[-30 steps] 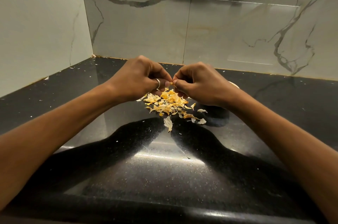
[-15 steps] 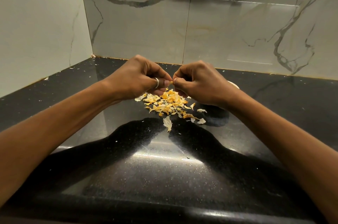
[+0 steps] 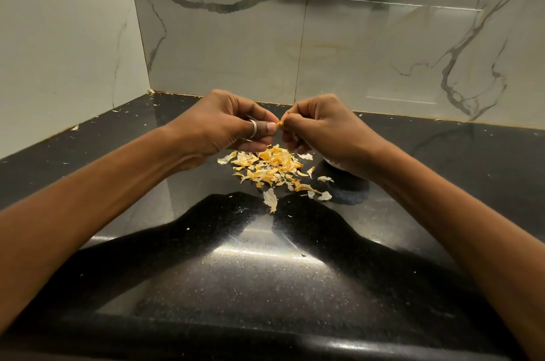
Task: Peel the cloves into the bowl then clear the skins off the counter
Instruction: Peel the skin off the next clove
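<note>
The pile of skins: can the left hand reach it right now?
Probably yes. The left hand is close over the pile of skins, with nothing between them. But it and the right hand pinch a small clove, so it must let go first.

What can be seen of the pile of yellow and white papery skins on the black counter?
The pile of yellow and white papery skins is a loose, low heap of thin curled flakes, orange-yellow in the middle, paler at the edges. It lies on the glossy black counter; a few white flakes lie apart.
</note>
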A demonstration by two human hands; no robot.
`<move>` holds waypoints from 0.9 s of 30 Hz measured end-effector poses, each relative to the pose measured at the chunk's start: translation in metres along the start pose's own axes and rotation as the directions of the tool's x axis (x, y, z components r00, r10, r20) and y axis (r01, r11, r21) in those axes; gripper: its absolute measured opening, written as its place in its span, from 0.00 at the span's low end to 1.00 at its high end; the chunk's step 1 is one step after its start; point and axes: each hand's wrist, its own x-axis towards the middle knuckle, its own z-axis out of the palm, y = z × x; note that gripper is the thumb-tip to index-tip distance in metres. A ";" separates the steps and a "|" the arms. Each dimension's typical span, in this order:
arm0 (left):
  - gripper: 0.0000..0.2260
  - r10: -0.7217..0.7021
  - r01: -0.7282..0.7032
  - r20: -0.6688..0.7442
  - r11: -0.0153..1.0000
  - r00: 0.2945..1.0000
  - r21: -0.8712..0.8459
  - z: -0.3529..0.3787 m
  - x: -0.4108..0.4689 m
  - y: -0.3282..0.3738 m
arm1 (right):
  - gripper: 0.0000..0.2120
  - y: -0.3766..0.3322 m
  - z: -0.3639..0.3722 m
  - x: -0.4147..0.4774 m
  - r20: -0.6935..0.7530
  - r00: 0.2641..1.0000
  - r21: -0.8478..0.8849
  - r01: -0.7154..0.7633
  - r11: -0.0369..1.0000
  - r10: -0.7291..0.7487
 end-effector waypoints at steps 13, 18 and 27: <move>0.08 -0.013 0.015 -0.049 0.999 0.999 0.043 0.002 -0.002 0.001 | 0.09 0.004 0.005 0.002 -0.019 1.000 0.097 -0.009 0.995 0.011; 0.12 -0.011 0.014 -0.056 0.999 0.998 0.051 0.003 -0.003 0.001 | 0.08 0.004 0.005 0.002 -0.019 1.000 0.094 -0.018 0.995 0.020; 0.11 0.065 -0.059 -0.064 0.994 0.996 0.095 0.006 -0.004 -0.001 | 0.08 0.003 0.005 0.003 -0.072 0.994 0.209 -0.066 0.976 0.082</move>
